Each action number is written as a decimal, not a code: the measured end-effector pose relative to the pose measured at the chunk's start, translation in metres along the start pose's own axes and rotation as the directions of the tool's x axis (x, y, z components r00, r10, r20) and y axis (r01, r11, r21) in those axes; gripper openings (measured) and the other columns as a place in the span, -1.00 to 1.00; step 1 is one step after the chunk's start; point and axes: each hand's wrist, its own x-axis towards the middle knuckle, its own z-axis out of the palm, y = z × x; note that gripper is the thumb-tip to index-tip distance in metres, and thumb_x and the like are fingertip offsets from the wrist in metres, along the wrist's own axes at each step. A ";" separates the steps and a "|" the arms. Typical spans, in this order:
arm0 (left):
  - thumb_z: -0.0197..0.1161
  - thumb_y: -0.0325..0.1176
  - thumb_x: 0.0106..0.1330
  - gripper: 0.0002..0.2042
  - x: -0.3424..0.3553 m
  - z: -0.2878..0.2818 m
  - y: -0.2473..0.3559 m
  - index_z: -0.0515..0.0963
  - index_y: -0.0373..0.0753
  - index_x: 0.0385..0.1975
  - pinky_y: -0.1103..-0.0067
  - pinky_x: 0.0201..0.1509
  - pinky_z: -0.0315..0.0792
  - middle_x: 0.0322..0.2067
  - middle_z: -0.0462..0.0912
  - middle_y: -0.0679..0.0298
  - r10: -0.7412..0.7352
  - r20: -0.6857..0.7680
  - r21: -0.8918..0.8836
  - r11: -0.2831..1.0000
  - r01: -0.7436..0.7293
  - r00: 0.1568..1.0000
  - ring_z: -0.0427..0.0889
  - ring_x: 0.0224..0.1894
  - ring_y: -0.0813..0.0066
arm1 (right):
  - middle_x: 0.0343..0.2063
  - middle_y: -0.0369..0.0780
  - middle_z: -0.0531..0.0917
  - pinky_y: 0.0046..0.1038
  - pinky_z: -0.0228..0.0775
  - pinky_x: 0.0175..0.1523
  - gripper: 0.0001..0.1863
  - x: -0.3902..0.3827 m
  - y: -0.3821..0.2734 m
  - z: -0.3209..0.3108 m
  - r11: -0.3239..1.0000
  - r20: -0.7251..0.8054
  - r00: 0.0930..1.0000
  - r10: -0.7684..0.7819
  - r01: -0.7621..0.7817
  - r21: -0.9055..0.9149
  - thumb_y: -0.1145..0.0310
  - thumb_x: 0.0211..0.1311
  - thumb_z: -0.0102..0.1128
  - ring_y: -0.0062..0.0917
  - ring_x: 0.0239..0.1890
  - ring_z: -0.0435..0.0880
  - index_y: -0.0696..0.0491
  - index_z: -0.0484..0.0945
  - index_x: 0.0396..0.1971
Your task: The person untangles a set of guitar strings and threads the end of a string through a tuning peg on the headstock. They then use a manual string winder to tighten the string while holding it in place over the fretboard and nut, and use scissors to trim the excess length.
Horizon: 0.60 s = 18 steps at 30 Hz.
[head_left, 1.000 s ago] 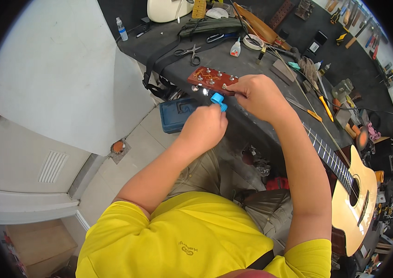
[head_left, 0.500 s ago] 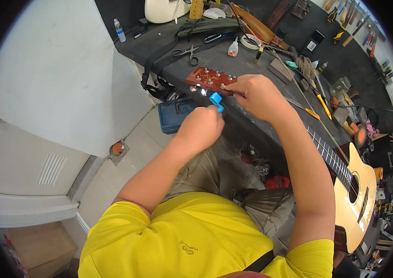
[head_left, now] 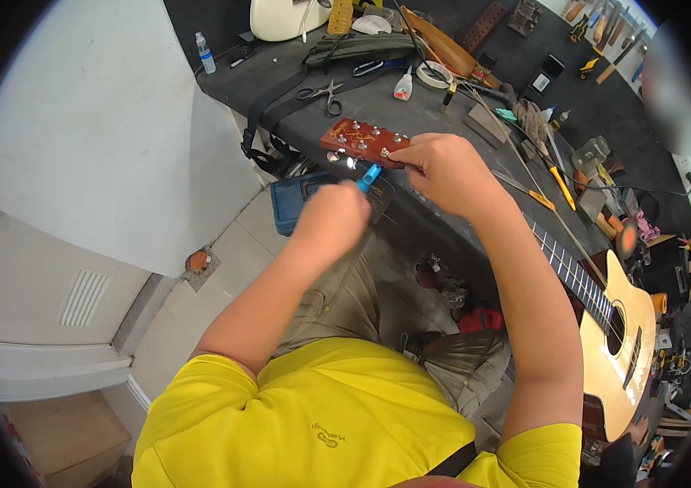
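Observation:
A light-topped acoustic guitar (head_left: 626, 366) lies along the bench edge on the right, its reddish-brown headstock (head_left: 344, 137) pointing left and bearing several metal tuning posts. My left hand (head_left: 331, 215), slightly blurred, is closed around a blue string winder (head_left: 369, 176), whose head meets the near edge of the headstock by the tuning pegs. Over the headstock's neck end is my right hand (head_left: 453, 172), fingers curled, index fingertip beside a tuning post. Whatever its fingers pinch is too small to make out. Its forearm passes over part of the guitar neck (head_left: 569, 268).
Scissors (head_left: 325, 96), a small glue bottle (head_left: 403, 84) and a tape roll (head_left: 435, 75) lie on the dark bench behind the headstock. Yellow-handled tools (head_left: 563, 188) are to the right. Below the bench edge sits a blue toolbox (head_left: 284, 205).
My left hand has swung slightly left and down, and the winder has turned from its earlier angle. The right hand stays at the headstock. The whole view has shifted a little.

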 end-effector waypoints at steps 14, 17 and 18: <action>0.27 -0.33 0.50 -0.74 0.015 -0.033 0.014 0.64 -0.44 -0.35 -0.02 -0.21 0.60 -0.46 0.72 -0.22 0.053 -0.151 -0.232 0.969 -0.087 0.987 0.73 -0.35 -0.32 | -0.30 -0.03 0.79 -0.16 0.61 0.01 -0.63 0.006 0.002 -0.010 0.990 0.095 0.991 0.092 -0.102 0.098 0.45 0.15 0.38 -0.08 -0.17 0.78 0.10 0.86 -0.02; 0.28 -0.35 0.51 -0.76 0.002 -0.009 0.012 0.64 -0.45 -0.32 0.03 -0.22 0.58 -0.41 0.71 -0.22 0.064 -0.061 -0.095 0.993 -0.069 0.996 0.73 -0.33 -0.31 | -0.28 -0.02 0.79 -0.16 0.61 0.01 -0.62 0.007 0.000 -0.009 0.991 0.111 0.989 0.101 -0.110 0.075 0.45 0.14 0.37 -0.08 -0.16 0.78 0.11 0.86 -0.02; 0.28 -0.36 0.51 -0.78 -0.004 -0.004 0.018 0.64 -0.44 -0.28 0.09 -0.23 0.55 -0.37 0.71 -0.22 0.074 0.080 -0.010 0.997 -0.074 0.994 0.72 -0.31 -0.30 | -0.28 -0.02 0.79 -0.16 0.61 0.01 -0.62 0.007 0.000 -0.008 0.991 0.111 0.989 0.102 -0.111 0.079 0.45 0.14 0.37 -0.08 -0.16 0.78 0.11 0.86 -0.02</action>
